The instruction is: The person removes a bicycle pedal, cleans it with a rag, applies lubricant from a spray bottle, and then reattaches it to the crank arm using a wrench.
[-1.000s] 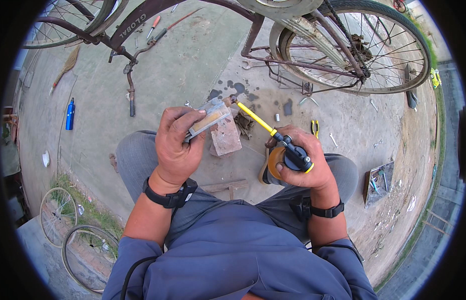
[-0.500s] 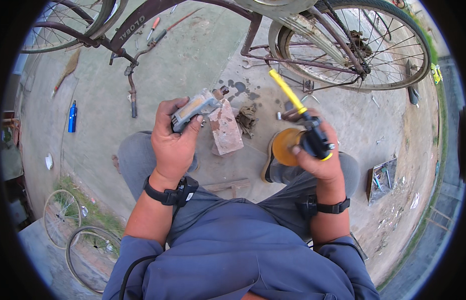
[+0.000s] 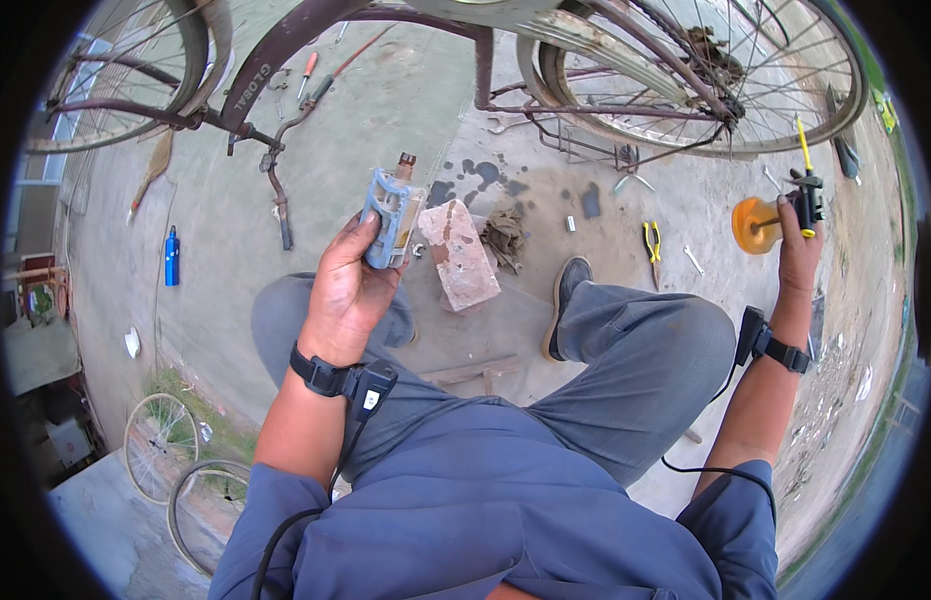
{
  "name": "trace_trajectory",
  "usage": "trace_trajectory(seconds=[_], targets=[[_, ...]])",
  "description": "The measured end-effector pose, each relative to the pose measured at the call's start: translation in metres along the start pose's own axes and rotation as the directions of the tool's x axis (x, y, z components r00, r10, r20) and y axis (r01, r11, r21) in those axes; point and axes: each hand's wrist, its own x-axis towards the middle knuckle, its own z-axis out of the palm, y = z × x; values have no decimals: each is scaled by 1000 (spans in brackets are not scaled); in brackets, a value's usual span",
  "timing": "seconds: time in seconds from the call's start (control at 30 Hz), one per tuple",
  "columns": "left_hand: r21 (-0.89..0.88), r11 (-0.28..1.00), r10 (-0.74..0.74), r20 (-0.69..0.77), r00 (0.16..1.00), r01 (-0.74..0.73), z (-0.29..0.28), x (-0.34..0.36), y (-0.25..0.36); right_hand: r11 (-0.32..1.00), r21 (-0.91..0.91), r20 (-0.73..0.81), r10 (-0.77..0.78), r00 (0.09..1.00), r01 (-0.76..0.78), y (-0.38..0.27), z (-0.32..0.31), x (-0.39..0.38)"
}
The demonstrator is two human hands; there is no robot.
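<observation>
Around a grey-blue bicycle pedal (image 3: 390, 225) with a rusty axle end pointing up, my left hand (image 3: 340, 290) is closed, thumb against its side. Out at the far right, my right hand (image 3: 800, 260) grips an oil can (image 3: 753, 226) with an amber body, black pump head and thin yellow spout pointing away. Part of my fingers there is hidden behind the oil can. Between my knees, just right of the pedal, lies a reddish brick (image 3: 460, 258) with a crumpled brown rag (image 3: 503, 238) beside it.
A maroon bicycle frame (image 3: 295, 50) and its rear wheel (image 3: 675, 150) span the far side. Yellow-handled pliers (image 3: 653, 245), a wrench (image 3: 693, 261) and a small metal cylinder (image 3: 570, 224) lie on the concrete. A blue bottle (image 3: 172, 256) stands left; loose wheels (image 3: 160, 450) lie lower left.
My right hand has swung outward to the far right with the oil can, its spout now upright. In my left hand the pedal has turned so its axle end points up.
</observation>
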Motion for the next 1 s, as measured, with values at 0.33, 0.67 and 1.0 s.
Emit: trace_trajectory(seconds=[0.33,0.67,1.0], targets=[[-199,972,-130,-3,991,127,25,18,-39,739,-311,-67,610,790,-597,251,-12,-174],[85,994,-73,141,987,61,56,23,-48,511,-65,5,859,512,-857,338,36,-297],[282,956,28,202,979,-86,87,6,-52,529,-43,-22,847,531,-847,342,45,-315]])
